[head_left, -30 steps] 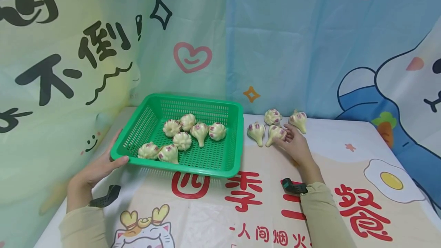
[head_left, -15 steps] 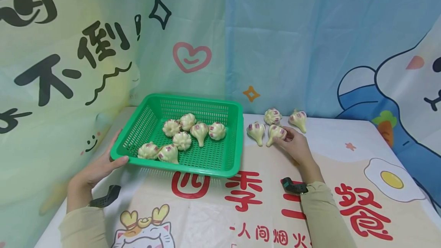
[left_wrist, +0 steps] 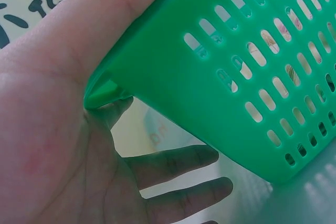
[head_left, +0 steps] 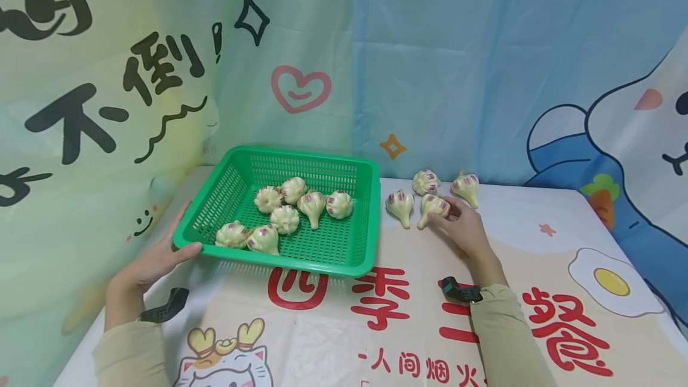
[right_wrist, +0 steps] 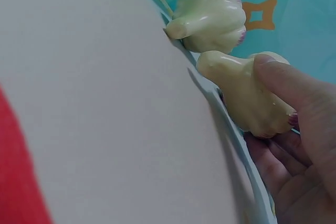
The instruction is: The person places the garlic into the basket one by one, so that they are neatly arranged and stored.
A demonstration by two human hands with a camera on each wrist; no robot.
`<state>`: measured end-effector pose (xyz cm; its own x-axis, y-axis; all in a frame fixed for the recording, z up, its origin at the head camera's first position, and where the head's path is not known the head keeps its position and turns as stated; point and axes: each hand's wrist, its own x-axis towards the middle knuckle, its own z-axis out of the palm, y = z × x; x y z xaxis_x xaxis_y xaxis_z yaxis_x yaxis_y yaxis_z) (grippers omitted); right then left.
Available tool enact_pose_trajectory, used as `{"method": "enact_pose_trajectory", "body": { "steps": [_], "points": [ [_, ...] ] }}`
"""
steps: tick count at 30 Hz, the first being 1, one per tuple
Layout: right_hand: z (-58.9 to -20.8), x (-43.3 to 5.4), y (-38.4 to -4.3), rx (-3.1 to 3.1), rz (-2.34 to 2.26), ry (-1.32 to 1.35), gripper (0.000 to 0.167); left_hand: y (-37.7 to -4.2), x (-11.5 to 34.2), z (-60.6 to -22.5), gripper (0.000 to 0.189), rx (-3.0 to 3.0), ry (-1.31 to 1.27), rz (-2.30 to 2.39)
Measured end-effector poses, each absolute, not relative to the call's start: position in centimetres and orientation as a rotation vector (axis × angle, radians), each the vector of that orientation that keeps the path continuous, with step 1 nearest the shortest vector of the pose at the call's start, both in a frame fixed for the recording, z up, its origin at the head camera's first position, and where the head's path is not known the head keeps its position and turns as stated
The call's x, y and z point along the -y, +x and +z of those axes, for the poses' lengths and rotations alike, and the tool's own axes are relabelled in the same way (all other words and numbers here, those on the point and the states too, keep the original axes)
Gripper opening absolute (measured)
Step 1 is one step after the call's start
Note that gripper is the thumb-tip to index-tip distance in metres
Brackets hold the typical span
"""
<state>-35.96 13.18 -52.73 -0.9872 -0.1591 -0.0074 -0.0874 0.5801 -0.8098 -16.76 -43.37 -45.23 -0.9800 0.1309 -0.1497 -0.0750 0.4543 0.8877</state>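
Note:
A green plastic basket [head_left: 328, 261] with slotted walls holds several garlic bulbs [head_left: 312, 205] in white and purple. My left hand [head_left: 153, 261] grips its near left corner. In the left wrist view the thumb [left_wrist: 105, 9] lies over the rim while the other fingers [left_wrist: 178, 163] spread below, outside the wall. Right of the basket, my right hand [head_left: 464, 229] pinches a garlic bulb [head_left: 433, 205] by its side, thumb uppermost in the right wrist view, with its stem [right_wrist: 212, 64] pointing away from the palm. Another garlic bulb [right_wrist: 210, 19] lies close beside it.
Two more garlic bulbs, one farther back [head_left: 426, 182] and one at the right [head_left: 464, 188], lie behind the right hand near the table's back edge. A printed cloth [head_left: 322, 339] covers the table. Patterned curtains [head_left: 430, 76] hang behind and at the left.
The garlic bulb in my right hand has shifted slightly to the right, away from its left neighbour, and the fingers sit closer round it. My left hand and the basket have stayed put.

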Motion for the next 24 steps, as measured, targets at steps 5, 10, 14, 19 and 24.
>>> {"method": "enact_pose_trajectory", "body": {
  "steps": [5, 10, 14, 19, 24],
  "points": [
    [-52.5, -13.3, -36.1, -2.705, -1.424, -0.209, 0.080, -16.8, 43.4, -45.3, 0.087, -2.506, 0.073, 1.558],
    [-52.3, -13.3, -36.1, -2.724, -1.433, -0.219, 0.080, -16.8, 43.4, -45.3, 0.087, -2.497, 0.083, 1.570],
    [-51.9, -13.2, -36.1, -2.730, -1.451, -0.213, 0.081, -16.8, 43.4, -45.3, 0.087, -2.494, 0.078, 1.569],
    [-51.4, -13.0, -35.9, -2.726, -1.470, -0.201, 0.077, -16.8, 43.4, -45.3, 0.087, -2.492, 0.076, 1.571],
    [-51.0, -12.8, -35.8, -2.745, -1.480, -0.223, 0.074, -16.8, 43.4, -45.4, 0.087, -2.489, 0.083, 1.578]
  ]
}}
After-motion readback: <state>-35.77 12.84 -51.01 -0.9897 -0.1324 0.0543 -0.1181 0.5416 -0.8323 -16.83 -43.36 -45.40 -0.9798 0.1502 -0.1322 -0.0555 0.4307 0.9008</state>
